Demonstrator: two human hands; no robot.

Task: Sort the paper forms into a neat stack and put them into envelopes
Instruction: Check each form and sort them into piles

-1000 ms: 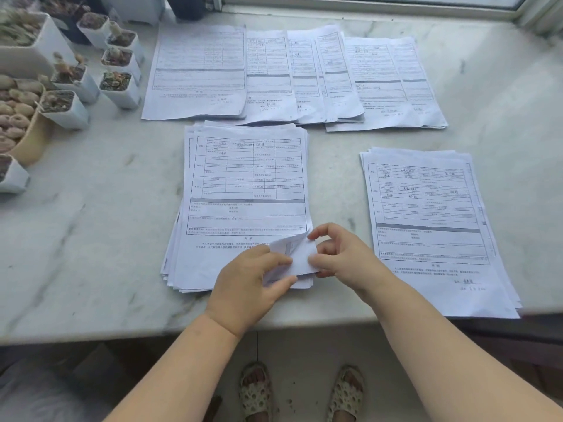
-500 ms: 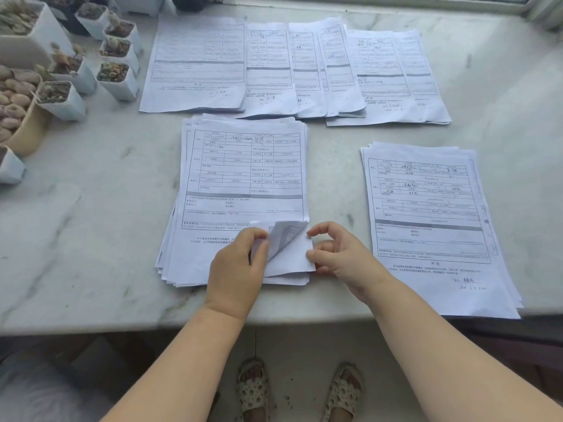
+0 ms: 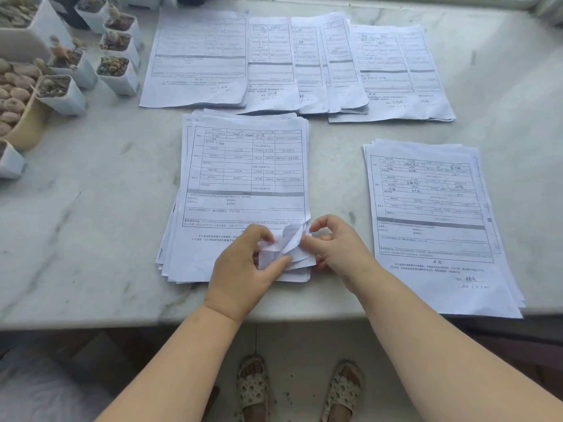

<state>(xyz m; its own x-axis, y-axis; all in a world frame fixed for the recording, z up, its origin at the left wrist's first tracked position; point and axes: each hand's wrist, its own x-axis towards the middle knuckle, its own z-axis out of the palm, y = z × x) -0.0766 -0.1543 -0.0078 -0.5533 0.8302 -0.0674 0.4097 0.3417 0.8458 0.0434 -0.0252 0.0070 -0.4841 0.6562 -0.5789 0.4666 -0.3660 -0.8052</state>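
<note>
**A:** ok so what's going on at the marble surface (image 3: 91, 226) right now?

**B:** Person standing at the near edge with three lots of paper forms out. The middle stack (image 3: 243, 178) is dead centre, a bit fanned along its left side. The left hand (image 3: 243, 269) and right hand (image 3: 338, 248) are both at its 5 o'clock corner.

**A:** Doing what exactly?

**B:** Pinching. The left hand has thumb and fingers curled round the lifted corner sheets (image 3: 285, 243), which are bent up and curling over. The right hand nips the same corner from the other side with thumb and forefinger, other fingers curled in. Rest of the stack lies flat.

**A:** And the other papers?

**B:** A second stack (image 3: 432, 214) sits at 3 o'clock from the middle one, well apart, its near end hanging slightly over the surface edge. At 12 o'clock there's a row of overlapping forms (image 3: 292, 62) spread side by side, just beyond the middle stack's far edge.

**A:** Anything else on there?

**B:** Small white pots of succulents (image 3: 118, 74) clustered at 10 o'clock, plus a beige tub (image 3: 27, 129) with pebble-like plants. Under the surface edge you can see sandalled feet (image 3: 253, 388) on the floor.
</note>
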